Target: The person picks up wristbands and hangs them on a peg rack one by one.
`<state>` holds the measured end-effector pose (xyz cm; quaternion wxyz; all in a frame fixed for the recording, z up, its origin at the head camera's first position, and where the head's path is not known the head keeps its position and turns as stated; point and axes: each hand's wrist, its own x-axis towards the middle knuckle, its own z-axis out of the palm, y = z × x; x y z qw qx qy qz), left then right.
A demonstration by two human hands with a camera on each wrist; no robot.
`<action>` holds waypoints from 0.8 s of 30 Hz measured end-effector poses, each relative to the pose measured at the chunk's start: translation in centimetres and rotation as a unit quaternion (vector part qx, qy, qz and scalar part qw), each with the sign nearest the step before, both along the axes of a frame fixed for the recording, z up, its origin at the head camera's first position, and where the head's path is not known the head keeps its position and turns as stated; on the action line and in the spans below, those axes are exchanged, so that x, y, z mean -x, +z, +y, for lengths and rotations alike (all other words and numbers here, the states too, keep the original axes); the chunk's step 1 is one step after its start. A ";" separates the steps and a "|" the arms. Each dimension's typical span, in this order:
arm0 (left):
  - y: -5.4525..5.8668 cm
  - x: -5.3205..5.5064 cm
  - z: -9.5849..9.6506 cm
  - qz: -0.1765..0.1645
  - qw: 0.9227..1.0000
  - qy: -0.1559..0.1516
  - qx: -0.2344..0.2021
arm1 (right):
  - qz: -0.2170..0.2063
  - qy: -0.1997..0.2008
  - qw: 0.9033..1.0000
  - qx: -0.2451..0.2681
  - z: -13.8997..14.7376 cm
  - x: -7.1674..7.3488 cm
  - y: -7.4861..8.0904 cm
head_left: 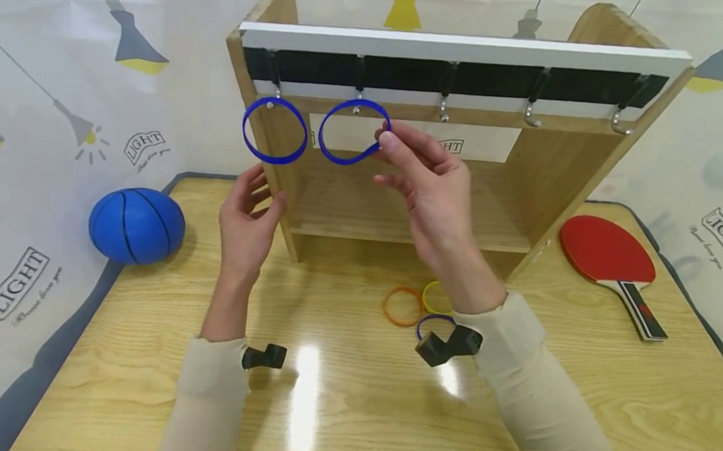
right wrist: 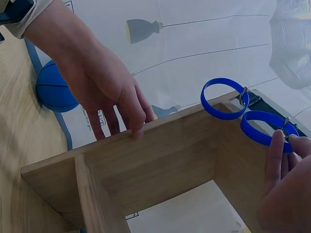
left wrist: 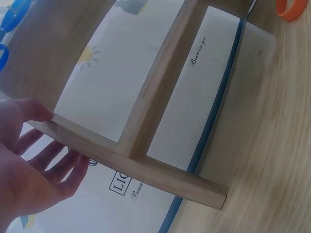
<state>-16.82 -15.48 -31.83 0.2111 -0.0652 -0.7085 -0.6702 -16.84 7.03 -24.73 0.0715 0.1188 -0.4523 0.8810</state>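
Note:
A small wooden rack [head_left: 360, 205] carries a row of metal hooks along its top bar. Thumb and fingers of my left hand [head_left: 246, 224] grip the edge of its left side panel [left wrist: 97, 148], one on each face. My right hand [head_left: 435, 195] pinches the right side of a blue ring [head_left: 346, 161] between thumb and fingertips. That ring's top lies at the second hook [head_left: 358, 94] from the left. Another blue ring [head_left: 280, 160] hangs from the leftmost hook [right wrist: 243, 94]. The three hooks to the right bear no rings.
On the table [head_left: 345, 401], an orange ring [head_left: 403, 324], a yellow ring [head_left: 426, 297] and a blue ring [head_left: 419, 332] lie below my right forearm. A blue ball [head_left: 137, 226] sits left of the rack, a red table tennis paddle [head_left: 607, 250] right of it. Printed sheeting [head_left: 198, 91] stands behind.

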 end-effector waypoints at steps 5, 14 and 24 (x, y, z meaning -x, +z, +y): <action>0.0 0.0 0.0 0.000 1.000 -0.001 -0.001 | -0.005 -0.001 1.000 -0.002 0.1 0.2 -0.3; -0.1 0.0 0.1 0.001 1.000 -0.002 0.001 | -0.006 0.001 1.000 -0.020 0.7 0.2 -1.4; 0.0 -0.1 0.1 0.000 1.000 0.003 0.004 | -0.008 -0.016 0.991 -0.133 3.3 -1.1 -4.9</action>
